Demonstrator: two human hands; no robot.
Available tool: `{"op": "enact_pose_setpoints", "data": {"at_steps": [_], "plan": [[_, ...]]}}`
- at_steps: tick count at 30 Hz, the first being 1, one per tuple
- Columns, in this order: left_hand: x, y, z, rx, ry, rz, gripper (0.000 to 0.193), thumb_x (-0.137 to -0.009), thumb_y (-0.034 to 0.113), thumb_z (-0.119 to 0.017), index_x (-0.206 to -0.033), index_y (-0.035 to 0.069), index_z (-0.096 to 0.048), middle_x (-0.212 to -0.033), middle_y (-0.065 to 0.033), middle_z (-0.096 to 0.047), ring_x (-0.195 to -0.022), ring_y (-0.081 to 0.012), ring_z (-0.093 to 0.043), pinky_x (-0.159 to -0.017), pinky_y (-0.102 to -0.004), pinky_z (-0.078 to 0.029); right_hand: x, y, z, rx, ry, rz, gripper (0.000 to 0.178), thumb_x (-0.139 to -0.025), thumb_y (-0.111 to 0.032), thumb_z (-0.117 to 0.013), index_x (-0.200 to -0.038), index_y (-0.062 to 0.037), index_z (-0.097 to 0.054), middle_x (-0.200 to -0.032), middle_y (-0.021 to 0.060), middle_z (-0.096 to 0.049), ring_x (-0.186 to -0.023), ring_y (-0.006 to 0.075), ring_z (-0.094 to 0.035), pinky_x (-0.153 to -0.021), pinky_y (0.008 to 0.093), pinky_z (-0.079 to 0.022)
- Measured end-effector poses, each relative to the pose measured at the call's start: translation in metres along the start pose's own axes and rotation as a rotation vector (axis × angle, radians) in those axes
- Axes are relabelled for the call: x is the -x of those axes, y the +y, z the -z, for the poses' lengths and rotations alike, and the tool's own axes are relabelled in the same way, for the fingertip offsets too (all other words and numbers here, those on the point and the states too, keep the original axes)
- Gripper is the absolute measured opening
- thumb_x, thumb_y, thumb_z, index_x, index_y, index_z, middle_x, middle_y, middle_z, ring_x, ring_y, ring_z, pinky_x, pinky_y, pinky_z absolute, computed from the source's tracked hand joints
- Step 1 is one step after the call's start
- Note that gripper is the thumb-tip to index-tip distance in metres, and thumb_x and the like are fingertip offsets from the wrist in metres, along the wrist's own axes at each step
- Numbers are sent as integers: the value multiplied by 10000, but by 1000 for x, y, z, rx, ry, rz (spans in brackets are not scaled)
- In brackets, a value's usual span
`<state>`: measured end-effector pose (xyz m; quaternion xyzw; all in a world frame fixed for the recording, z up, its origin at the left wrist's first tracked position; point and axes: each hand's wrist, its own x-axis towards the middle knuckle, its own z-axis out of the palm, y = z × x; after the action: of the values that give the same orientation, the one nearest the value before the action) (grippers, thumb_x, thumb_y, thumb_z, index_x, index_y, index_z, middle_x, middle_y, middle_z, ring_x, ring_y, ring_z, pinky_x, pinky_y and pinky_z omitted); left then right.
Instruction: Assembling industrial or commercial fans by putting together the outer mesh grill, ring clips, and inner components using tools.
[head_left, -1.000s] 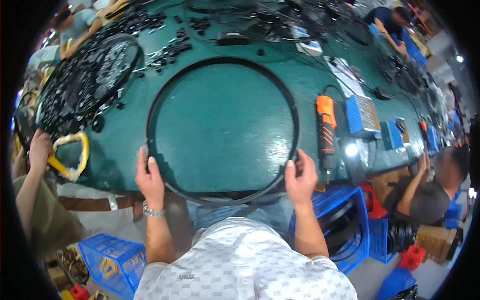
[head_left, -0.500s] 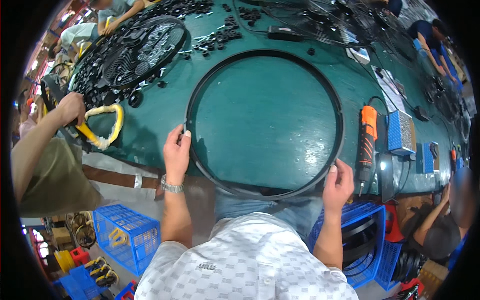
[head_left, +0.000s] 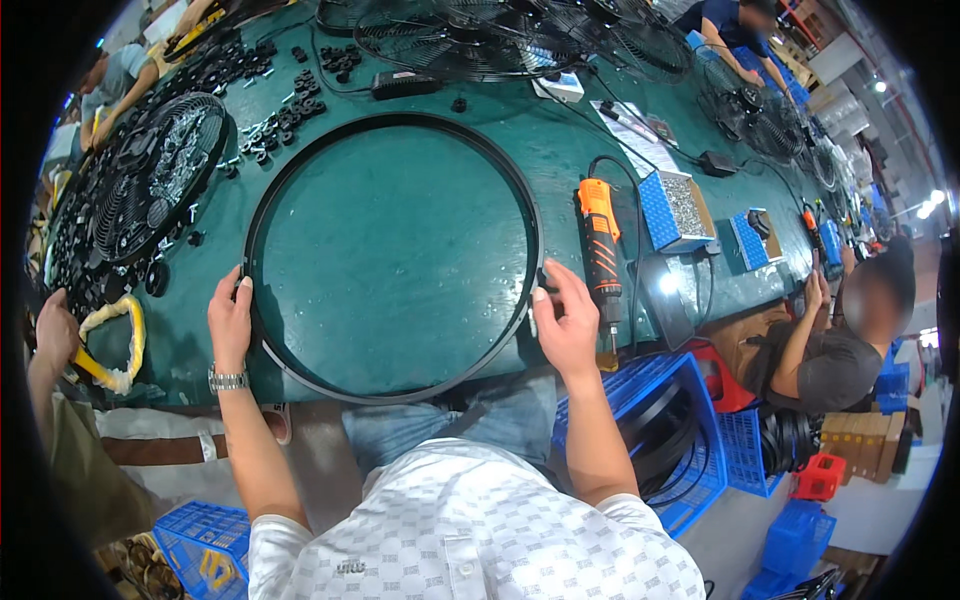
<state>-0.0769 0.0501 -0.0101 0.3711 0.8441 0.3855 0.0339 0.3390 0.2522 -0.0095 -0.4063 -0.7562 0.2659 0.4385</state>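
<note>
A large thin black hoop [head_left: 410, 119] lies in front of me at the near edge of the green table. My left hand [head_left: 230, 325], a metal watch on its wrist, pinches the left side of the hoop, thumb on the rim. On the opposite side my right hand [head_left: 568, 325] has its thumb and forefinger at the hoop's rim; its other fingers are curled and partly hidden. Just right of that hand lies an orange and black electric screwdriver [head_left: 600, 235], its bit pointing toward me.
Blue boxes of small metal parts [head_left: 683, 205] stand to the right on the table [head_left: 390, 250]. Black fan grilles [head_left: 160, 178] and loose black parts lie left and far. A co-worker's hand [head_left: 57, 330] is near a yellow loop [head_left: 130, 340]. Blue crates [head_left: 690, 440] stand below the edge.
The view has swung to the right, so the hoop, table and both hands sit further left in the picture. Both hands remain at the hoop's sides.
</note>
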Motion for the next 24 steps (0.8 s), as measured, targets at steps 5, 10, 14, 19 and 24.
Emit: {"op": "enact_pose_setpoints", "data": {"at_steps": [5, 10, 14, 19, 24], "plan": [[-2, -6, -7, 127, 30, 35, 387, -949, 245, -543, -1227, -20, -591, -1154, -155, -653, -1053, -226, -608, -931, -310, -436, 6, 1, -3, -130, -79, 12, 182, -812, -18, -608, -974, 4, -688, -1206, 221, -575, -924, 282, -621, -807, 362, -507], [1, -10, -12, 194, 124, 50, 379, -966, 277, -539, -1194, -15, -621, -1120, -137, -672, -1028, -193, -613, -920, -296, -443, 12, 4, -1, 17, -93, 77, 245, -776, 42, -557, -972, -21, -689, -1177, 217, -584, -910, 288, -626, -787, 351, -509], [3, -11, -12, 133, 137, 15, 366, -935, 293, -584, -1143, 1, -654, -1085, -131, -685, -1003, -202, -631, -899, -300, -457, 13, 2, -5, 61, -68, 101, 280, -770, 81, -542, -981, -35, -686, -1171, 209, -594, -932, 294, -627, -765, 340, -512], [3, -7, -14, 167, 158, 65, 346, -923, 267, -605, -1133, -3, -656, -1070, -126, -688, -981, -193, -636, -878, -291, -466, 13, -1, -4, 52, -91, 84, 295, -771, 85, -528, -999, -25, -680, -1181, 222, -590, -931, 292, -635, -768, 339, -507], [4, -6, -11, 149, 165, 38, 335, -911, 259, -607, -1113, -1, -664, -1051, -142, -686, -933, -198, -644, -843, -298, -479, 12, -4, -5, 62, -94, 81, 297, -787, 73, -527, -1021, -27, -678, -1194, 208, -587, -978, 293, -621, -817, 345, -500]]}}
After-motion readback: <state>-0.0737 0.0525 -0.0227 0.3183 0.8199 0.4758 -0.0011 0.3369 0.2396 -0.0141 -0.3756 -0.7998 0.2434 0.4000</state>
